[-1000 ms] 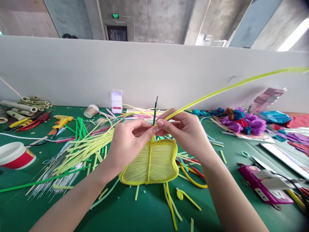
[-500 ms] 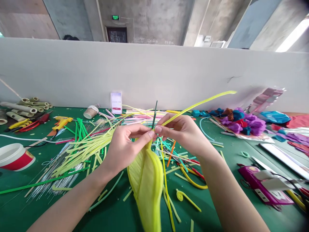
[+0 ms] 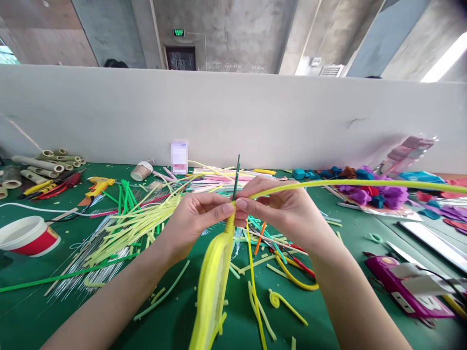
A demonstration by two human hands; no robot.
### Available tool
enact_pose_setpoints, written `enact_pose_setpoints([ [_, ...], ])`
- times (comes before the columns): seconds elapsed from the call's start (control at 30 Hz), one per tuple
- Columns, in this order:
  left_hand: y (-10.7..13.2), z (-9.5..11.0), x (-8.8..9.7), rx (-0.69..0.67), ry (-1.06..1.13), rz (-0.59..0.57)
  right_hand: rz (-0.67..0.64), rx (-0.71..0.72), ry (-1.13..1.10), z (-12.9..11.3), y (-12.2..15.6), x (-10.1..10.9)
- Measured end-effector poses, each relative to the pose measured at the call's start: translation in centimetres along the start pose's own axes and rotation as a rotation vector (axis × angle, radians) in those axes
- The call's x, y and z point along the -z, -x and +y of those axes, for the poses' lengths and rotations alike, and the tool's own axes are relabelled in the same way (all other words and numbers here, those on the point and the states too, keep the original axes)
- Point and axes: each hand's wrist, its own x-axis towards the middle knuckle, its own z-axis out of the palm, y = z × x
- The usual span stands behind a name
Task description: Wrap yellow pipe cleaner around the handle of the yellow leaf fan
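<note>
A: Working over what?
B: Over a green tabletop (image 3: 164,330), strewn with loose pale-yellow strips (image 3: 138,226) and thin silver wires (image 3: 69,277). Toward the left, a yellow glue gun (image 3: 100,186), bamboo tubes (image 3: 42,166) and a red-and-white cup (image 3: 32,239); toward the right, a magenta power strip (image 3: 397,289).
A: And beyond?
B: A pale partition (image 3: 270,112) across the back, with a phone (image 3: 179,158) upright before it; higher up, a bare concrete wall (image 3: 237,29), a dark door (image 3: 181,58) and a green exit sign (image 3: 178,32).
A: And the yellow piece (image 3: 213,287)?
B: Just below the fingertips (image 3: 228,209), hanging tilted, lower end cut off from view. Above them, a dark green stem (image 3: 237,177), nearly upright.
A: Gripping what?
B: With the left hand (image 3: 199,216), thumb and fingers pinched on the wrapped neck between stem and yellow piece. With the right hand (image 3: 280,209), pinched close beside, a long yellow strip (image 3: 346,183), free length trailing off rightward.
</note>
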Motion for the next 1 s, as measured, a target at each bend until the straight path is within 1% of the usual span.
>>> enact_pose_setpoints([
  [0.1,-0.1,-0.2,0.6,0.021,0.0,-0.066,-0.02,0.013,0.021,0.0,0.1,0.1],
  [0.17,0.0,0.0,0.9,0.016,-0.015,-0.051,-0.013,0.014,0.031,0.0,0.1,0.1],
  [0.23,0.2,0.4,1.1,0.007,-0.049,-0.031,0.013,-0.019,0.052,-0.2,0.1,-0.1],
  [0.43,0.7,1.1,0.2,-0.06,-0.135,-0.018,0.073,-0.172,0.108,-1.4,0.7,-0.9],
  [0.53,0.6,1.0,-0.1,-0.088,-0.133,0.003,0.096,-0.183,0.193,-2.1,1.2,-1.1],
  [0.63,0.5,0.9,-0.2,-0.075,-0.101,0.009,0.093,-0.177,0.24,-2.4,1.3,-1.1],
  [0.8,0.4,0.9,0.0,0.005,-0.033,-0.022,0.009,-0.255,0.222,-1.6,0.6,-0.4],
  [1.0,0.1,0.3,0.5,0.045,0.13,-0.122,-0.053,-0.297,0.019,-0.8,0.0,0.3],
])
